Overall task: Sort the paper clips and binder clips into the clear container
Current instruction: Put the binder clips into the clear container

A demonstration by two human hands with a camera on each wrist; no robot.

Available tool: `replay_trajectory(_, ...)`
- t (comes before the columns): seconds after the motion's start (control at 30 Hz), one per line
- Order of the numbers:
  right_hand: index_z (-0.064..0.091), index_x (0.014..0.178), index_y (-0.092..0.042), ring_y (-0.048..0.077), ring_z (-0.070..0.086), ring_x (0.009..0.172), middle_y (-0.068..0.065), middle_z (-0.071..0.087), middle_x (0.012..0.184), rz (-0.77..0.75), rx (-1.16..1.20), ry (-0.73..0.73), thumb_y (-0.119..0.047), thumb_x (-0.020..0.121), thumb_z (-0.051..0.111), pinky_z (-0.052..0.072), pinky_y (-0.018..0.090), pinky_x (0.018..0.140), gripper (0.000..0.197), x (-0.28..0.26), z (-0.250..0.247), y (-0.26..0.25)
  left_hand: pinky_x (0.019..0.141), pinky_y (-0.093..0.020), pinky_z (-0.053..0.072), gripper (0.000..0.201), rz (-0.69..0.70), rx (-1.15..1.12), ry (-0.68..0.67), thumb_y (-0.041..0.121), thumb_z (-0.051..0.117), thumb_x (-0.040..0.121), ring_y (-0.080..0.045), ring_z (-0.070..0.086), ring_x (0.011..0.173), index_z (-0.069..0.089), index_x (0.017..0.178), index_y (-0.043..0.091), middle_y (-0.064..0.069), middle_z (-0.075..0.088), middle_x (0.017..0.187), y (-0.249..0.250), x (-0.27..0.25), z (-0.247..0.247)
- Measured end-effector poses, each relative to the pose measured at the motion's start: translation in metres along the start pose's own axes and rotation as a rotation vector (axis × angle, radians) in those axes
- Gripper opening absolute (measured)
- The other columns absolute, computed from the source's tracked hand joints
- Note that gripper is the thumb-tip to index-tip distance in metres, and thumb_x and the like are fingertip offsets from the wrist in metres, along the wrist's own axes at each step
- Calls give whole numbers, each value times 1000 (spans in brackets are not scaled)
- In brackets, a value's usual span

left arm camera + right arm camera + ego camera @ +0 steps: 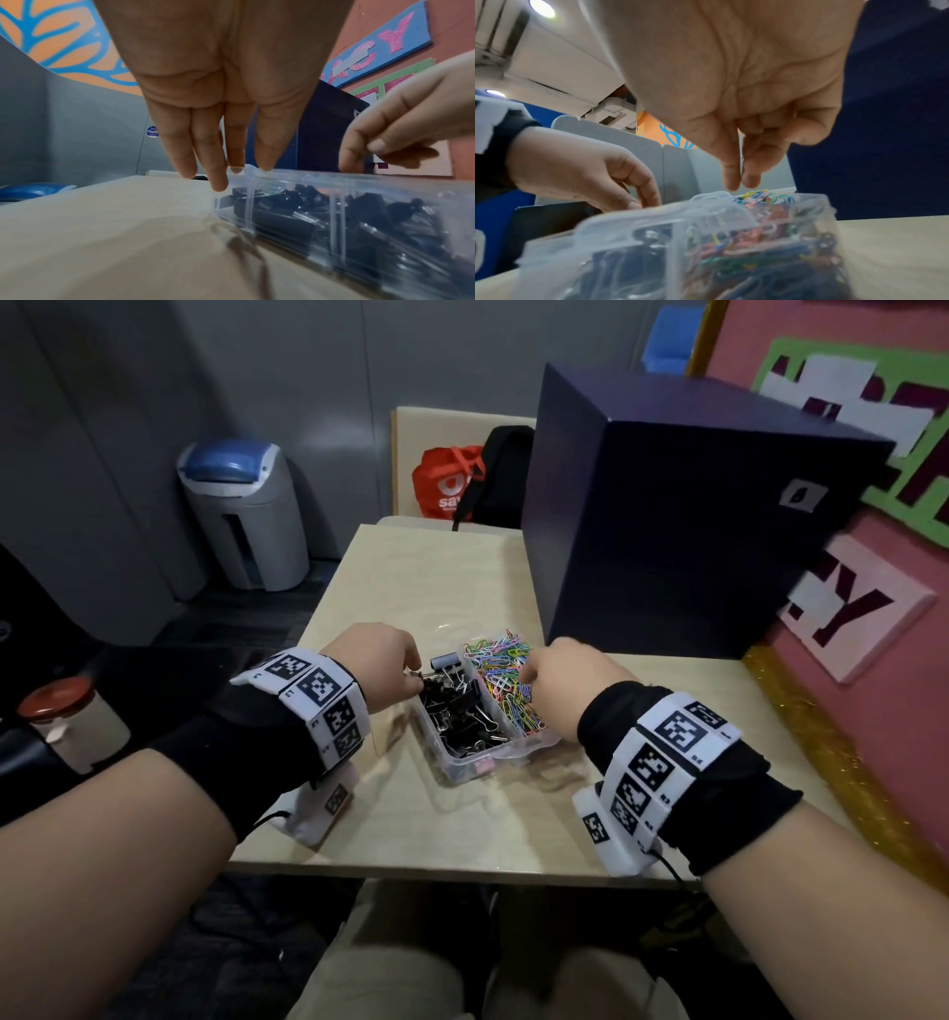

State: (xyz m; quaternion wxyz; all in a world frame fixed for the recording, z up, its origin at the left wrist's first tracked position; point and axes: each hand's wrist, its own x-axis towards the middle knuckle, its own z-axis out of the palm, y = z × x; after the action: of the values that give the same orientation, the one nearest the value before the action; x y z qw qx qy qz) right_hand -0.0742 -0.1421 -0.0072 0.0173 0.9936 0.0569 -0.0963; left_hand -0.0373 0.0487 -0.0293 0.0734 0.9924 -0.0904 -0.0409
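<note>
The clear plastic two-compartment container (464, 765) sat near the middle of the pale wooden table (426, 572), toward its front edge. Black metal binder clips (454, 713) filled its left compartment, and multicoloured wire paper clips (506, 683) filled the right one. The left hand (377, 662) hung over the container's left rim, fingers straight and together, gripping nothing. The right hand (562, 680) hovered above the paper clips, thumb and forefinger pressed together; whether they pinched a clip was unclear. A large dark blue box (683, 516) stood at the table's far right corner.
</note>
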Motion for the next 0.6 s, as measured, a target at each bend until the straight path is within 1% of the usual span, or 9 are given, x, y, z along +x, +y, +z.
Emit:
replay_trajectory(0.03,59,127,-14,29,58,112,12,53,126,12,8,25,-4,91,39,49,35,92,42,2,-1,1,89,-29,47,32,1,4,-5,33,60,90,-22,60,108,66,118,18,-1,67,115,0,0,-1)
replay_trajectory(0.1,53,133,-15,30,56,115,12,49,130,-18,1,5,-1,90,39,47,36,93,47,7,0,1,89,-29,47,31,4,11,-13,32,60,91,-22,60,108,66,118,18,-1,67,115,1,1,-2)
replay_trajectory(0.17,48,138,-14,28,52,122,11,49,135,-77,-28,-60,0,90,42,46,35,98,50,11,4,-3,90,-29,46,31,5,15,-19,32,60,91,-22,60,109,65,119,18,-1,66,116,2,1,-3)
replay_trajectory(0.23,48,139,-16,26,50,125,9,52,137,-124,-50,-90,-1,92,43,45,32,102,50,15,4,-4,90,-30,46,32,8,20,-27,32,60,91,-22,60,109,65,120,19,-1,66,116,2,2,-3)
replay_trajectory(0.3,51,137,-20,27,53,123,7,55,136,-112,-24,-89,0,92,41,46,31,100,51,16,-1,-3,90,-30,46,32,9,23,-32,32,59,92,-21,59,109,64,120,19,-1,65,116,1,1,-3)
replay_trajectory(0.33,52,137,-20,27,53,123,7,55,136,-99,-16,-79,1,92,40,47,32,100,52,17,-5,-3,90,-30,46,32,9,21,-35,32,59,92,-21,59,109,64,120,19,-1,65,116,1,1,-3)
replay_trajectory(0.47,48,140,-14,28,55,121,10,53,137,-32,-14,-49,3,91,38,49,36,98,52,26,-13,0,90,-30,45,31,13,22,-41,32,59,92,-21,59,109,64,120,19,-1,65,117,2,1,-4)
replay_trajectory(0.53,40,144,-13,29,53,124,11,48,142,-47,-30,-100,4,92,38,48,37,99,55,29,-11,-2,91,-30,45,31,11,22,-46,32,59,92,-22,59,110,64,120,19,-2,64,117,2,1,-4)
replay_trajectory(0.6,38,146,-14,29,50,127,10,48,143,-81,-66,-147,4,93,38,46,37,102,56,30,-6,-4,91,-30,45,30,14,25,-46,32,59,92,-22,58,110,65,119,19,-2,64,117,2,1,-4)
